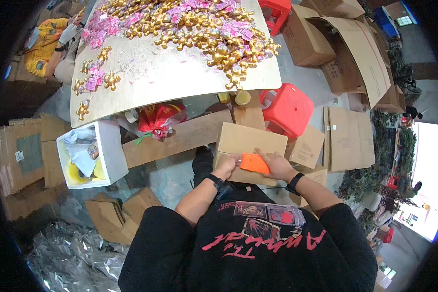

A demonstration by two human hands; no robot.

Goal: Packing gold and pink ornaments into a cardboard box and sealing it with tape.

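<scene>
A closed brown cardboard box (251, 138) stands in front of me, its near part under my hands. A bright orange, flat-sided hand tool (254, 163) lies across the box between both hands; its exact kind does not show clearly. My right hand (276, 166) grips the right end of the tool, one finger stretched forward along the box. At the tool's left end, my left hand (226, 168) has its fingers pinched together beside a small pale part. What those fingers hold is too small to make out.
Ahead is a pale table (153, 73) heaped with gold bear-shaped trinkets (194, 31) with pink tags. A white foam box (113, 151) stands left; a red stool (290, 111) and flat cartons (350, 138) are right. Silver foil (78, 258) lies lower left. A person in yellow (44, 46) sits far left.
</scene>
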